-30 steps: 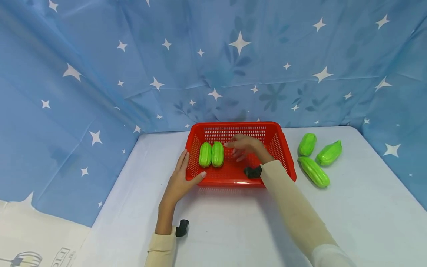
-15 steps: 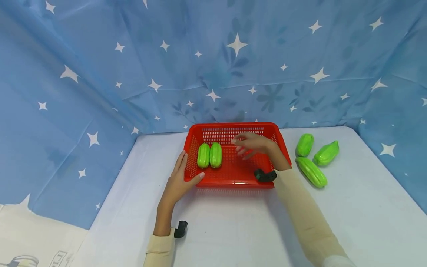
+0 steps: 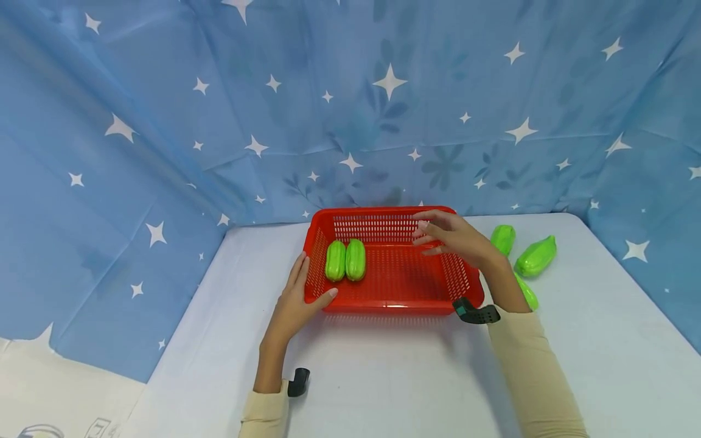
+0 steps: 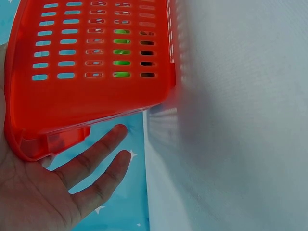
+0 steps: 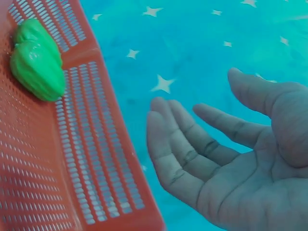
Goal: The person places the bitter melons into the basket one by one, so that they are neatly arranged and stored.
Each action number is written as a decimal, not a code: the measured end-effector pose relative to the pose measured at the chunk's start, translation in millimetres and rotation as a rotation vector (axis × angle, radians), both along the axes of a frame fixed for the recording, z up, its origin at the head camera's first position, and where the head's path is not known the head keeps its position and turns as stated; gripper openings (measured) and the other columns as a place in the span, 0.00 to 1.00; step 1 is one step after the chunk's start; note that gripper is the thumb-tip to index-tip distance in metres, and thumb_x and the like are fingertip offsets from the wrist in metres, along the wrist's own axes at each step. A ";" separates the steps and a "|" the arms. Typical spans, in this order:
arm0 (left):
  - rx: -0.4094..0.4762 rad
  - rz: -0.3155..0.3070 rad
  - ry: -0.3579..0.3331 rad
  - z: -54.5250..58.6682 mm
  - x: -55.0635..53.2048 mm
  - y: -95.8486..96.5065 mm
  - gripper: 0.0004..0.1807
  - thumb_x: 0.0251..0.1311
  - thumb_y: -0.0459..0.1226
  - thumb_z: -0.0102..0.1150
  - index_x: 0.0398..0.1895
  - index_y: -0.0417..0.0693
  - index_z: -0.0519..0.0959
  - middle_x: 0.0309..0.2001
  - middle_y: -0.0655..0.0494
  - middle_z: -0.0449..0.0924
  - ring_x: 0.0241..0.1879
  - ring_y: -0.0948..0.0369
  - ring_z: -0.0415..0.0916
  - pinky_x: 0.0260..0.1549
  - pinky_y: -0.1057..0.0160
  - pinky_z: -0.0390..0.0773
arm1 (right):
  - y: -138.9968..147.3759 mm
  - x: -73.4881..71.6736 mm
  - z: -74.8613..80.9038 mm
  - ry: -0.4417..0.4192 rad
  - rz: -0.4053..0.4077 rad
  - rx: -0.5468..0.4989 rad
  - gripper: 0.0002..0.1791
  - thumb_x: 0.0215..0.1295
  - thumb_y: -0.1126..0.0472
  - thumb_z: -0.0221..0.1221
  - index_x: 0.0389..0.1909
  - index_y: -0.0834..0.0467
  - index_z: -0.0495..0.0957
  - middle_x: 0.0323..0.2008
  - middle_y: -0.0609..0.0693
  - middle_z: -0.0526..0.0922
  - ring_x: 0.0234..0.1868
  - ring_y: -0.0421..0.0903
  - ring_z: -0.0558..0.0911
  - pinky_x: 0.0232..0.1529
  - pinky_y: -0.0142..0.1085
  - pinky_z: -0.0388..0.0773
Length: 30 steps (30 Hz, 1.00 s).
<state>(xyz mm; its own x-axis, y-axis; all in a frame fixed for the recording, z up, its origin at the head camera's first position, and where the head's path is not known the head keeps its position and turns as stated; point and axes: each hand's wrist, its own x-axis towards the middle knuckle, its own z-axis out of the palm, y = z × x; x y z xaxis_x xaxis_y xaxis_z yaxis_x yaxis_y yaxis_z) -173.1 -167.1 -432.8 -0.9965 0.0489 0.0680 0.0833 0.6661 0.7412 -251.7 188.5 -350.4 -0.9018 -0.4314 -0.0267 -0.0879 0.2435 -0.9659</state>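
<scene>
Two glossy, ribbed green fruits lie side by side at the left end of the red plastic basket. At the basket's near left corner is my left hand, its thumb over the front rim and its fingers along the left side. The left wrist view shows straight fingers reaching past the basket's corner. My right hand hovers over the basket's right end, fingers loosely bent, nothing in it. More green fruits lie on the table to the right, two of them partly hidden by the right hand and wrist.
A white-covered table bears the basket. Behind it and at both sides hangs a blue cloth with white stars. Each wrist wears a black strap.
My right hand has moved right, from the basket's middle towards its right wall. The left hand stays at the corner, and the two fruits in the basket have not shifted.
</scene>
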 end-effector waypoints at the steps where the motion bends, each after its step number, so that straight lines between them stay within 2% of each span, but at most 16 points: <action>1: -0.002 -0.001 -0.002 0.2 0.4 0.3 0.57 0.51 0.70 0.57 0.79 0.64 0.43 0.77 0.78 0.35 0.76 0.50 0.50 0.63 0.35 0.65 | 5.8 4.7 0.6 0.025 -0.017 -0.008 0.24 0.75 0.54 0.51 0.66 0.60 0.65 0.51 0.60 0.77 0.48 0.46 0.85 0.48 0.43 0.84; 7: -0.006 -0.005 -0.003 1.3 0.7 1.8 0.58 0.50 0.72 0.56 0.79 0.64 0.43 0.77 0.79 0.35 0.76 0.49 0.51 0.64 0.35 0.65 | 42.7 33.3 -0.3 0.135 -0.189 -0.027 0.23 0.74 0.52 0.51 0.65 0.57 0.68 0.45 0.49 0.82 0.47 0.40 0.84 0.45 0.35 0.84; 15: 0.006 -0.007 -0.002 1.2 0.9 0.8 0.58 0.50 0.72 0.56 0.79 0.63 0.43 0.77 0.76 0.36 0.76 0.49 0.50 0.64 0.35 0.64 | 91.8 57.9 -23.2 0.147 -0.400 -0.110 0.16 0.73 0.53 0.54 0.57 0.52 0.74 0.39 0.40 0.84 0.41 0.35 0.84 0.39 0.27 0.83; 20: 0.008 -0.006 -0.006 0.3 1.7 -1.0 0.57 0.50 0.72 0.56 0.79 0.64 0.43 0.77 0.76 0.36 0.76 0.49 0.49 0.64 0.35 0.64 | 118.7 74.1 -42.8 0.169 -0.527 -0.009 0.11 0.73 0.52 0.53 0.53 0.47 0.74 0.36 0.32 0.82 0.38 0.28 0.82 0.37 0.21 0.80; 23: 0.006 -0.005 -0.001 -0.2 1.5 -1.7 0.57 0.51 0.71 0.56 0.79 0.64 0.43 0.77 0.76 0.36 0.76 0.49 0.49 0.64 0.35 0.64 | 129.2 83.1 -53.1 0.168 -0.604 0.090 0.09 0.74 0.49 0.51 0.50 0.43 0.72 0.35 0.27 0.78 0.38 0.23 0.79 0.36 0.18 0.79; 25: 0.002 -0.005 0.003 -0.2 1.3 -1.6 0.57 0.51 0.71 0.56 0.79 0.63 0.44 0.77 0.76 0.36 0.76 0.49 0.49 0.64 0.35 0.65 | 134.3 87.8 -60.2 0.143 -0.651 0.142 0.12 0.74 0.47 0.51 0.51 0.47 0.72 0.37 0.28 0.76 0.38 0.22 0.76 0.35 0.17 0.78; 27: 0.000 -0.007 0.005 0.0 1.0 -1.4 0.57 0.51 0.71 0.57 0.79 0.63 0.44 0.77 0.76 0.36 0.76 0.50 0.49 0.64 0.35 0.64 | 139.8 90.4 -69.1 0.097 -0.696 0.219 0.21 0.73 0.44 0.50 0.57 0.54 0.71 0.43 0.36 0.77 0.40 0.23 0.73 0.34 0.16 0.77; 30: 0.000 -0.009 0.003 0.7 1.0 -0.4 0.57 0.51 0.71 0.57 0.79 0.62 0.44 0.77 0.76 0.36 0.76 0.50 0.49 0.64 0.35 0.64 | 153.3 88.3 -90.3 0.019 -0.720 0.302 0.35 0.71 0.39 0.49 0.67 0.62 0.64 0.57 0.57 0.74 0.50 0.41 0.77 0.34 0.22 0.80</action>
<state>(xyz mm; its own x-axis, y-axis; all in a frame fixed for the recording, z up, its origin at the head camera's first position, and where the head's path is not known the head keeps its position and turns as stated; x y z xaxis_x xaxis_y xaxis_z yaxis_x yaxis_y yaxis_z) -172.1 -167.4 -432.2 -0.9958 0.0583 0.0711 0.0918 0.6652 0.7410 -163.3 341.9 -440.7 -0.9584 0.2836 -0.0320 0.1759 0.4987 -0.8487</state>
